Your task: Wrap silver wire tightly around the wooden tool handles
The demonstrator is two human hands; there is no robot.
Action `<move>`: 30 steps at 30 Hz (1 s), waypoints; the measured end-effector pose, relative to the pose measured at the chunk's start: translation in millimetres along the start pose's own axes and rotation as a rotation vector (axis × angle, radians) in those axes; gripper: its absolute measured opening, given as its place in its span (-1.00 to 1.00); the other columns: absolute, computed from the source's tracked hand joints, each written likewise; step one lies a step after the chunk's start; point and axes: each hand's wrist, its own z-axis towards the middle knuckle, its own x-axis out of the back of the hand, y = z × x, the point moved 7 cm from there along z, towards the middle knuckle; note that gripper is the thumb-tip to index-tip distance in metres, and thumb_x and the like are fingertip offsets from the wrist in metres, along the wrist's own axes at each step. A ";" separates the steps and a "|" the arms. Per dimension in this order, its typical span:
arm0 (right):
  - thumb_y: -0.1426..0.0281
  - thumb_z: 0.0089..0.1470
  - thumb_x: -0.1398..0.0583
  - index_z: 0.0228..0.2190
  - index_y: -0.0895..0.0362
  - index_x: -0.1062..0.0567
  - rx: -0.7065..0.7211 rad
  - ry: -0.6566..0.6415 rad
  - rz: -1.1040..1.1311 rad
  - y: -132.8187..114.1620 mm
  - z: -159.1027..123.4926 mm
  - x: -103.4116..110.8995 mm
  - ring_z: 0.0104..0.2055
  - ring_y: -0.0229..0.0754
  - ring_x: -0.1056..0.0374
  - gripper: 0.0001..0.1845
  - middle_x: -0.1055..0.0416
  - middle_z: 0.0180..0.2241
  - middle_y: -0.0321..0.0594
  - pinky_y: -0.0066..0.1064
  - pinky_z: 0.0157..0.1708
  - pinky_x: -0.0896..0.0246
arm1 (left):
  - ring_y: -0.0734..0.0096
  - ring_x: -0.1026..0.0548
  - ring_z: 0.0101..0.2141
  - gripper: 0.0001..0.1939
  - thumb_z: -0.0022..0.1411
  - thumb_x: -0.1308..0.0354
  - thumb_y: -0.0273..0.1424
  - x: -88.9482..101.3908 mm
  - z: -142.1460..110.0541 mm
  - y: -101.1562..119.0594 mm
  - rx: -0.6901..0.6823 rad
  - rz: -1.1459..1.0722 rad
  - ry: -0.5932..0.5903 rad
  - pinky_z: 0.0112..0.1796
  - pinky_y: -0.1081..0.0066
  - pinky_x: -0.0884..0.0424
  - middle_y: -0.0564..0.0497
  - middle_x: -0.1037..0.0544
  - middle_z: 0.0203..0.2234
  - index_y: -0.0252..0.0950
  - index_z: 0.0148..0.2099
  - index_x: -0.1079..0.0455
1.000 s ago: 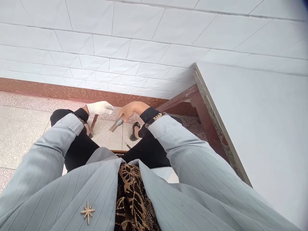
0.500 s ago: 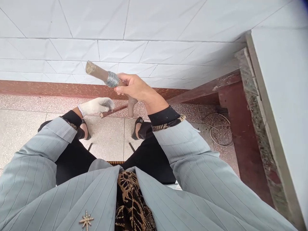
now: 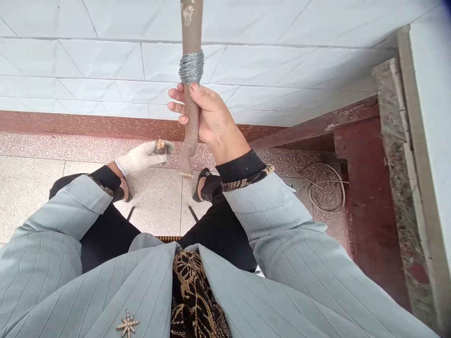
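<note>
My right hand (image 3: 207, 117) is wrapped round a brown wooden handle (image 3: 190, 89) and holds it upright in front of the white tiled wall. A band of grey wire (image 3: 191, 66) is wound round the handle just above my fingers. Its top runs out of view. My left hand (image 3: 143, 156) wears a white glove and is closed on a thin brown rod (image 3: 160, 147), whose end points toward the camera. This hand sits lower, above my left knee. Grey striped sleeves cover both arms.
A white-topped table (image 3: 428, 117) with a worn edge and dark red frame stands at the right. A loop of pale cable (image 3: 326, 188) lies on the speckled floor below it. My feet in black shoes (image 3: 201, 183) rest on the tiles.
My right hand has raised the wire-bound handle from near the floor and turned it from slanting to upright. The gloved left hand has swung the thin rod end-on toward the camera.
</note>
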 end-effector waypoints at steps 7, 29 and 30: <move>-0.09 0.26 -0.24 -0.27 0.01 -0.42 -0.006 0.159 -0.172 12.8 6.9 52.3 -0.17 -0.17 -0.43 -0.57 -0.47 -0.26 -0.22 -0.39 -0.41 -0.25 | 0.21 -0.60 -0.01 -0.41 0.22 -0.41 -0.05 10.7 -12.5 7.9 -0.100 -0.457 0.249 0.08 0.19 -0.54 -0.10 -0.60 -0.07 -0.25 0.16 -0.44; -0.12 0.02 -0.43 -0.27 0.06 -0.44 0.048 -0.105 -0.123 52.9 -27.9 -15.0 -0.27 -0.27 -0.40 -0.43 -0.44 -0.28 -0.26 -0.47 -0.48 -0.24 | 0.13 -0.35 0.34 -0.33 0.08 -0.40 -0.37 66.7 -24.5 -20.6 -0.174 -0.134 0.686 0.37 0.14 -0.18 -0.10 -0.47 0.26 -0.15 0.25 -0.37; -0.12 0.01 -0.43 -0.27 0.06 -0.44 0.043 -0.109 -0.129 54.0 -26.6 -17.6 -0.27 -0.26 -0.39 -0.43 -0.45 -0.28 -0.25 -0.47 -0.48 -0.25 | 0.11 -0.38 0.32 -0.35 0.09 -0.42 -0.33 51.7 -17.9 -11.5 -0.201 -0.164 0.510 0.37 0.12 -0.19 -0.12 -0.50 0.24 -0.17 0.24 -0.40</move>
